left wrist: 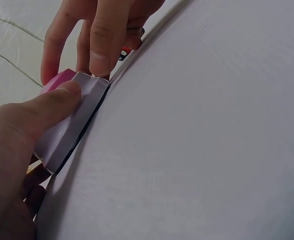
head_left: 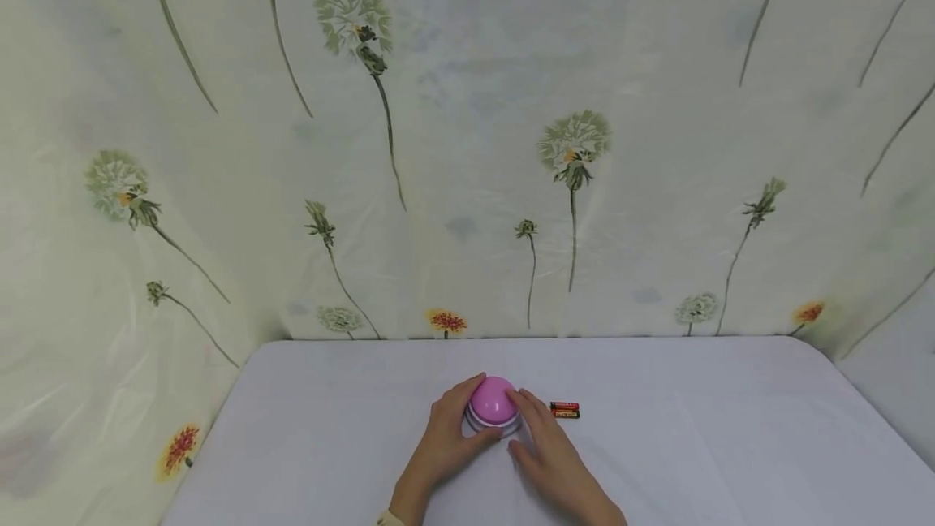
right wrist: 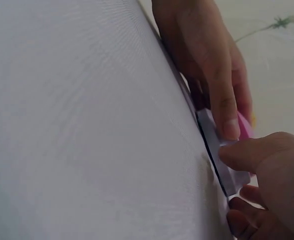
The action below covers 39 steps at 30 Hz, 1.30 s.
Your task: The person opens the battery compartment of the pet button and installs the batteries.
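A round push button with a glossy pink dome (head_left: 493,398) and a pale base (left wrist: 86,107) stands on the white-covered table. My left hand (head_left: 447,433) grips it from the left, thumb along the front of the base and fingers round the far side. On the right, my right hand (head_left: 551,453) reaches a fingertip onto the dome; its thumb is right at the front edge of the base. In the right wrist view, the right thumb (right wrist: 242,154) overlaps the base, with the other fingers loosely bent beside it.
Two small batteries (head_left: 565,410), red, black and gold, lie side by side just right of the right hand. The white tablecloth (head_left: 694,428) spreads around the hands. Behind the table's far edge hangs a curtain (head_left: 467,144) printed with dandelions.
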Available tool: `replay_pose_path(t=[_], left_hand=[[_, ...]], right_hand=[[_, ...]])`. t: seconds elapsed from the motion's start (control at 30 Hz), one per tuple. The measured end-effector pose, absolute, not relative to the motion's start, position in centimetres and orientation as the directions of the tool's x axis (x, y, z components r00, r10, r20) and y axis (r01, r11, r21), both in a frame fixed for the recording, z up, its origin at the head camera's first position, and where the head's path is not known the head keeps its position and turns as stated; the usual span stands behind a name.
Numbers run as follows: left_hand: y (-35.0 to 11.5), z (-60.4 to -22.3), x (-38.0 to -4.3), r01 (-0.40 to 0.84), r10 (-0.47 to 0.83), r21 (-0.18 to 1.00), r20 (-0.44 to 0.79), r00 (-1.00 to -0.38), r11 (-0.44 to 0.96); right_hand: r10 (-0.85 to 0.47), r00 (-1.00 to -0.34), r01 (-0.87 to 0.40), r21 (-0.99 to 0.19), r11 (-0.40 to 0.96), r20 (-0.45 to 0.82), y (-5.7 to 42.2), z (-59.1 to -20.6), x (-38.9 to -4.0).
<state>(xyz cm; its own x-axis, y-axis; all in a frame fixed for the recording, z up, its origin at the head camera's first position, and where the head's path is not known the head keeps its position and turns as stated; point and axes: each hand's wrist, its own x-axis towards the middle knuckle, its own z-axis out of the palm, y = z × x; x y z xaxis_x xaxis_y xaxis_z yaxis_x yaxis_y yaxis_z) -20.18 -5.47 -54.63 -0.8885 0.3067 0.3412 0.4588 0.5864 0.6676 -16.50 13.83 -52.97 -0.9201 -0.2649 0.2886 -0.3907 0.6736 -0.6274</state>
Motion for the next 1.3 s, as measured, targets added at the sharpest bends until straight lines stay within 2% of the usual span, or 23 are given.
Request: replay_pose_path(t=[0.4, 0.87, 1.3], left_hand=[[-5.79, -54.78, -20.14, 0.482, 0.293, 0.680, 0.383, -0.876, 0.553], [-6.25, -54.23, -19.51, 0.446, 0.274, 0.723, 0.352, -0.895, 0.527], [-6.19, -54.04, -19.47, 0.424, 0.250, 0.729, 0.343, -0.905, 0.538]], right_hand=[[-0.258, -0.907, -0.413, -0.584, 0.699, 0.332, 13.36, -53.12, -16.49], [-0.279, -0.913, -0.408, -0.632, 0.659, 0.299, 13.25, -53.04, -16.32], [-0.275, -0.900, -0.432, -0.621, 0.654, 0.337, 13.41, -52.75, -16.25]])
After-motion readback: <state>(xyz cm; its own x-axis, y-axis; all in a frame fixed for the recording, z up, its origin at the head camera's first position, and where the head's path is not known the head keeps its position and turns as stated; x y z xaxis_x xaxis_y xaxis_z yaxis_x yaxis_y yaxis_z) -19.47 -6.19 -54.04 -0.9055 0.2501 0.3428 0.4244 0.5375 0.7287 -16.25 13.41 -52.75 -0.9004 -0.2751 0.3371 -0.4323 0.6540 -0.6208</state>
